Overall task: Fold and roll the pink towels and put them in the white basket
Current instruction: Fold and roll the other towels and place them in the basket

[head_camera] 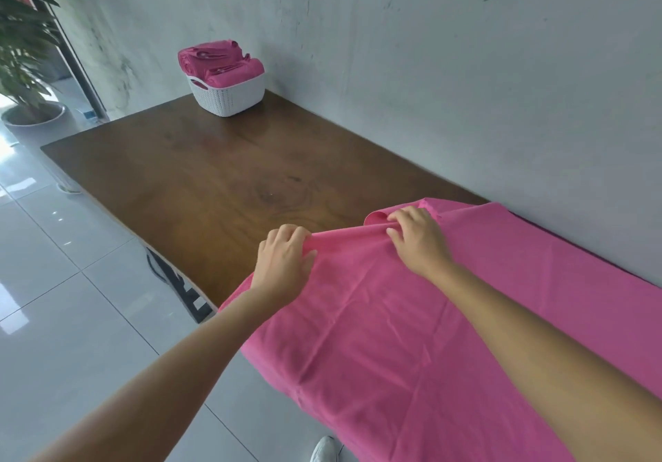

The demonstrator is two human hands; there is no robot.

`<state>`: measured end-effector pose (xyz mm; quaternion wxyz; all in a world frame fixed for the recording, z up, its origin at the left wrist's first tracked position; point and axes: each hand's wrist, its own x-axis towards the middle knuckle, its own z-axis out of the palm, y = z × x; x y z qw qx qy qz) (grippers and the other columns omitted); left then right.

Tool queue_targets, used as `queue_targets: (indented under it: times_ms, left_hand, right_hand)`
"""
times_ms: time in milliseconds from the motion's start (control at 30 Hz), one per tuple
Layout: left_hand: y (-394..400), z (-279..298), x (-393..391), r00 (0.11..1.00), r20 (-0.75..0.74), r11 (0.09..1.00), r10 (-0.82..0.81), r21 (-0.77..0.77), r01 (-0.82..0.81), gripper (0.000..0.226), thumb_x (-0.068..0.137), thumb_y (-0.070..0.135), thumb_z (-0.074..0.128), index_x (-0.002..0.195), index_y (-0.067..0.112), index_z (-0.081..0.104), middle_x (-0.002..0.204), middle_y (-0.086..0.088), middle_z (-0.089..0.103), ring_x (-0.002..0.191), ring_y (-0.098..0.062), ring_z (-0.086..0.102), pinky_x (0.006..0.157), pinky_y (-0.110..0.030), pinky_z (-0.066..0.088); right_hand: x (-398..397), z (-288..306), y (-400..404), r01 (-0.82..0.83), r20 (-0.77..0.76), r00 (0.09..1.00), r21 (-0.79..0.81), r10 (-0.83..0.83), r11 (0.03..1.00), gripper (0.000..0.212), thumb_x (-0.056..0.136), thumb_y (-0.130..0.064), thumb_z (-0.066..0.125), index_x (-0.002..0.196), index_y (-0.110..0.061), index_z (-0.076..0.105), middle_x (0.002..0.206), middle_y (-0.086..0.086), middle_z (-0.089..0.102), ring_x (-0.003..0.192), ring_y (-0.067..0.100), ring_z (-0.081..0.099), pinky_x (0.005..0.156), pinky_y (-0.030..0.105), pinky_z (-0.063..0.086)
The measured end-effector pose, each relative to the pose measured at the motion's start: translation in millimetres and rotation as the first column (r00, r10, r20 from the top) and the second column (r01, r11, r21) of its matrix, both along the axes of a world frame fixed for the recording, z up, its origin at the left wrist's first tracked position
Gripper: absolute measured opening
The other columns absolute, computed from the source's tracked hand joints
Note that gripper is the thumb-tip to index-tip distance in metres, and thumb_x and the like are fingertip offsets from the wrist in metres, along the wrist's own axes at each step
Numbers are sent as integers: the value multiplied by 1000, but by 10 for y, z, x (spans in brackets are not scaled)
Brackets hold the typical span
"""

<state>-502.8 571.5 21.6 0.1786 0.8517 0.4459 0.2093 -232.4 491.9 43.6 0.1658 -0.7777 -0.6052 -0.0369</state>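
Observation:
A large pink towel (412, 318) lies spread over the right end of the brown wooden table (200, 174) and hangs over its front edge. My left hand (283, 261) grips the towel's left edge, which is bunched and lifted. My right hand (417, 237) pinches the same raised edge a little farther right, near a folded-over corner. The white basket (229, 94) stands at the table's far left corner against the wall, with rolled pink towels (218, 62) stacked in it above the rim.
A grey wall runs along the back of the table. Glossy grey floor tiles (71, 300) lie to the left. A potted plant (25, 49) stands at the far left. A white shoe (324, 451) shows at the bottom.

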Motion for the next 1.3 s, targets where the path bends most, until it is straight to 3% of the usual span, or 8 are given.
queue_targets:
  times_ms: [200,400,533,767,900,1033,1167,1300]
  left_hand:
    - [151,163,755,967,-83,970,-241,-67,236,34,103,36,50,133,25,60,157,5,36,143,-22,31,111,-45,28]
    - [406,197,1381,840,-329,902,-432,-143,408,43,106,39,40,145,25,51,167,5,19,150,-25,18,116,-49,22]
    - [485,187,1590,809,-355,884,-468,-190,428,46,104,30,41,150,24,44,165,7,24,147,-26,22,113,-48,23]
    - [896,333,1859,925,-157,909,-346,-300,289,59,91,6,44,149,17,45,153,0,43,135,-34,40,109,-46,37]
    - [1231,387,2053,977,113,833,-183,-510,215,57,88,2,40,142,15,55,134,2,59,119,-23,57,98,-36,48]
    - [1568,424,2240,975,120,803,-188,-554,222,57,86,5,39,138,20,59,127,1,62,113,-25,62,97,-41,53]
    - [1966,334,2461,960,126,813,-249,-513,278,62,68,17,37,122,22,68,113,-7,70,101,-33,67,91,-48,57]
    - [2278,226,2646,967,61,826,-248,-507,244,58,82,13,39,137,20,56,126,-13,64,106,-36,63,86,-44,56]
  right_hand:
    - [539,103,-23,59,-24,998,-50,-60,997,22,98,-23,61,118,-15,67,127,2,59,125,24,50,106,41,42]
    - [756,-41,-75,63,-87,995,132,-52,989,19,97,-15,63,114,-13,70,127,3,59,122,22,50,107,37,40]
    - [815,-175,-194,145,-135,983,152,-125,978,23,95,-12,64,118,-11,65,122,5,60,118,24,52,105,41,44]
    - [768,-400,-381,350,-180,924,34,-338,936,48,101,-31,58,142,-8,50,145,12,51,135,30,43,114,44,38]
    - [778,-526,-420,446,-206,863,-119,-461,887,81,98,-66,24,154,-8,35,160,19,34,149,35,28,123,48,24]
    - [789,-609,-475,489,-189,838,-154,-511,859,111,83,-83,-12,158,-12,28,165,17,24,154,33,18,126,46,16]
    - [769,-612,-501,514,-111,831,-221,-545,829,111,81,-80,-21,160,-19,27,169,9,17,156,28,10,126,41,9]
    - [769,-614,-490,527,-98,823,-238,-560,816,107,83,-80,-17,158,-21,31,168,7,19,156,26,11,126,40,10]
